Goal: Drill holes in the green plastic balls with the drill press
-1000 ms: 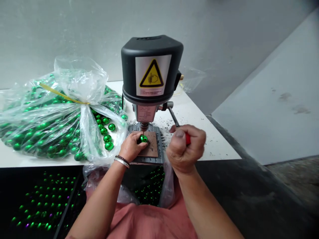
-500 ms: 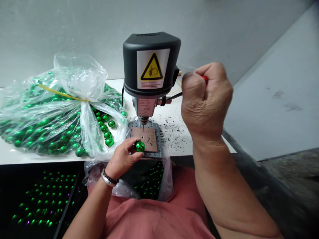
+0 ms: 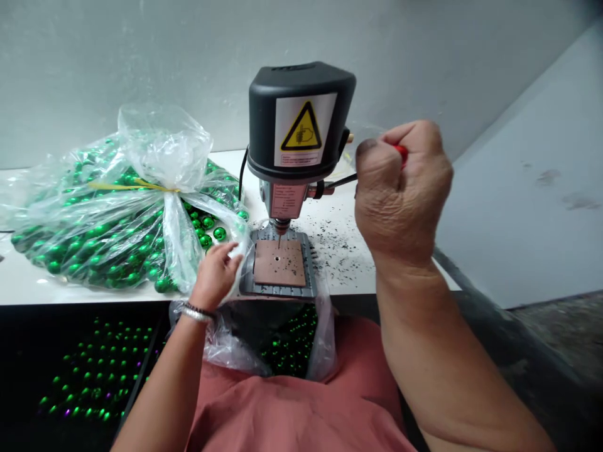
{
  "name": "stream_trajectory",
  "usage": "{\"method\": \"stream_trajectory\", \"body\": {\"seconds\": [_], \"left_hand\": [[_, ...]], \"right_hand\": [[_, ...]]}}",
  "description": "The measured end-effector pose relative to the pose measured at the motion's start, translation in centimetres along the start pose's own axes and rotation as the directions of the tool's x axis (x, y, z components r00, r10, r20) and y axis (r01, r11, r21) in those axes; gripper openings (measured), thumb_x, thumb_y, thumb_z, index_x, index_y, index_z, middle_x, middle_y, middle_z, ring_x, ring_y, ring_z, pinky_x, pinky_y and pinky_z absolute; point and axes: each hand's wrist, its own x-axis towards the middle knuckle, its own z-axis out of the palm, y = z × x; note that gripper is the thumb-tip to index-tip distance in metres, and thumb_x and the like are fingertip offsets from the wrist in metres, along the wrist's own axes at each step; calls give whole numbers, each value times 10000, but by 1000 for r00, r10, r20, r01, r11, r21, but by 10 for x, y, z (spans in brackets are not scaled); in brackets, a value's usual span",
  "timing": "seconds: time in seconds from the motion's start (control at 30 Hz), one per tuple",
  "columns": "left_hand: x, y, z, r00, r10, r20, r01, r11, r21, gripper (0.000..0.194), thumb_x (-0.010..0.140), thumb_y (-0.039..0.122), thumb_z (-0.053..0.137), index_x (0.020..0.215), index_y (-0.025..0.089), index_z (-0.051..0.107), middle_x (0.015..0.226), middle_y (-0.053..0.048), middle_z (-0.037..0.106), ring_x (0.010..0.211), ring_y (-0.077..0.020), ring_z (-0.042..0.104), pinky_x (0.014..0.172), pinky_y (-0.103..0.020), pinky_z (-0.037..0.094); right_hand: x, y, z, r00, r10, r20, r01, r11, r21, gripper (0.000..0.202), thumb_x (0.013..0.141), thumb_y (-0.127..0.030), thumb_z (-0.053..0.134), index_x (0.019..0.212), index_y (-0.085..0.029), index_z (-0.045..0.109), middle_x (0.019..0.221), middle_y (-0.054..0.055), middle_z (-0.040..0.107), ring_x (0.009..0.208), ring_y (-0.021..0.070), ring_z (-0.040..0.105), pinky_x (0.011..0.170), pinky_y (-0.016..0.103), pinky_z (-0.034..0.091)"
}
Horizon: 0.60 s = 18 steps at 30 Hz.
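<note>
Balls [image 3: 219, 233] left of drill [image 3: 298, 122].
Left hand [image 3: 215, 274] spread beside them; right hand [image 3: 400, 191] clenches handle [image 3: 403, 156] (balls likely light, slick; pinch opposite sides).

A small workshop, or a corner fitted out like one: just ahead of and between the hands stands a bench drill press [image 3: 301, 119] with a yellow hand-hazard label [image 3: 302, 130] on its black housing, its lever [image 3: 345, 180] running to the right hand [image 3: 402, 188]. Dark chips [image 3: 336, 242] lie strewn over the white tabletop [image 3: 14, 279] left of that hand. Beyond the left hand [image 3: 217, 273] sprawls a big clear bag [image 3: 164, 144] bulging with shiny green balls [image 3: 219, 233]. Past both hands rises a plain grey wall [image 3: 141, 56].
</note>
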Motion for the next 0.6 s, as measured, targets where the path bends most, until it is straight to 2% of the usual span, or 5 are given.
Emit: {"method": "stream_trajectory", "body": {"seconds": [0.07, 0.23, 0.43, 0.5, 0.6], "left_hand": [[20, -18, 5, 991, -86, -99, 101, 982, 163, 354, 808, 261, 459, 1096, 119, 609, 1097, -157, 601, 1131, -272, 491, 993, -388, 362], [30, -33, 26, 980, -197, 42, 165, 907, 388, 429, 781, 223, 432, 1149, 37, 550, 1038, -245, 596, 1034, -343, 549, 881, -444, 413], [18, -14, 22, 969, -233, -81, 229, 972, -53, 438, 782, 307, 512, 1181, 128, 508, 1013, -149, 610, 969, -273, 577, 818, -380, 455], [15, -3, 13, 944, -328, 29, 304, 833, -462, 414, 790, 390, 517, 1140, 167, 516, 882, -74, 606, 748, -186, 600, 664, -308, 483], [8, 17, 3, 902, -269, 339, 412, 296, -862, 367, 786, 389, 542, 1097, 196, 514, 814, -13, 562, 576, -89, 540, 507, -217, 440]], "right_hand": [[-1, 0, 0, 1000, -1, 0, 1, 1000, 16, 138, 801, -255, 495, 716, -150, 466, 599, -61, 435, 536, 18, 342, 542, 161, 335], [-1, 1, -1, 1000, -8, -2, 9, 999, 48, 146, 796, -276, 498, 714, -160, 465, 621, -49, 479, 523, 19, 327, 536, 157, 359], [-4, 2, 0, 999, -45, -22, 46, 997, 65, 166, 809, -296, 476, 709, -166, 451, 589, -54, 446, 508, 17, 340, 499, 152, 343], [-5, 2, -1, 999, -39, -14, 40, 997, 69, 155, 809, -288, 473, 713, -170, 447, 604, -52, 455, 517, 17, 361, 510, 154, 358], [-6, 1, -1, 1000, -17, -13, 18, 997, 69, 139, 811, -270, 465, 709, -180, 435, 615, -53, 449, 527, 22, 384, 523, 167, 376]]}}
